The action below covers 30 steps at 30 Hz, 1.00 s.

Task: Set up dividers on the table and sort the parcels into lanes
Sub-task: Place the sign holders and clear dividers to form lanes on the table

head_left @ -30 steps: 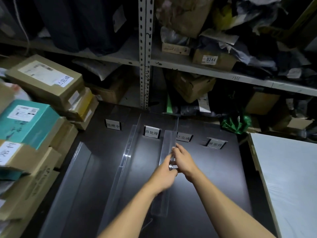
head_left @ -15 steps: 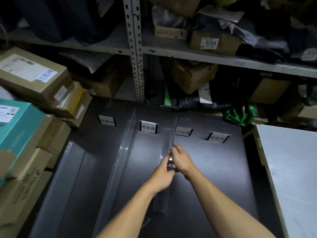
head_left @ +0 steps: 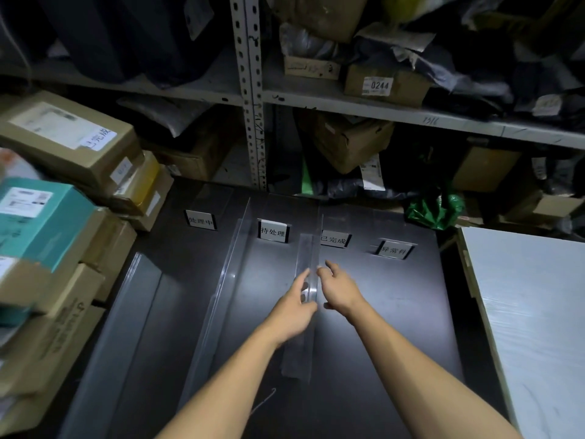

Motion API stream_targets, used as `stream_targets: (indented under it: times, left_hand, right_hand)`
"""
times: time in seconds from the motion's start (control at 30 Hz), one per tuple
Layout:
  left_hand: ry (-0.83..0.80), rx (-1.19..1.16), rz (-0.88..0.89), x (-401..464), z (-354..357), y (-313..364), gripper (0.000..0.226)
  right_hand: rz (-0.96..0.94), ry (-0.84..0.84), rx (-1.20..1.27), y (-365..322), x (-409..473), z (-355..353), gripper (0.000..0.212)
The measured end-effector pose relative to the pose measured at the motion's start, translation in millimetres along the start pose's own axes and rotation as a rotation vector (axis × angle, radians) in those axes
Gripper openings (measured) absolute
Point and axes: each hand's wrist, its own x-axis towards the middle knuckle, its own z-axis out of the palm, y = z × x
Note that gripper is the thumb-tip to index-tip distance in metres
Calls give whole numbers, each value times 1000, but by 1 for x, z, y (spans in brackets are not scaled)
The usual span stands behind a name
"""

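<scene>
Both hands (head_left: 340,288) have parted beside the divider (head_left: 308,280) near label "待处理" (head_left: 273,231).

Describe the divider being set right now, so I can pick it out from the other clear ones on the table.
On the dark table, four small label signs stand in a row at the far end. The clear divider in question runs toward the viewer from between the second and third signs, with the left hand and right hand on either side. Unlike the longer divider to its left, it has hands at it.
</scene>
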Motion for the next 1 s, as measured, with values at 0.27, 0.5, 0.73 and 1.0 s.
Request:
stream_targets:
  times: [0.27,0.5,0.73,1.0]
  left_hand:
    - [190,-7,103,-62,-68,1,65]
    - [366,18,190,-131,-153,-24,55]
    - [564,214,173,-187,-213,-82,49]
    - [441,253,-116,-208,-238,-160,65]
  right_hand:
    - [-352,205,-147,-50,-69,36,51]
    - [-455,82,-131,-96,-131,130,50]
    - [-380,-73,-177,-106,-168,230,49]
    - [-171,-338,-186,-85,-176,319,56]
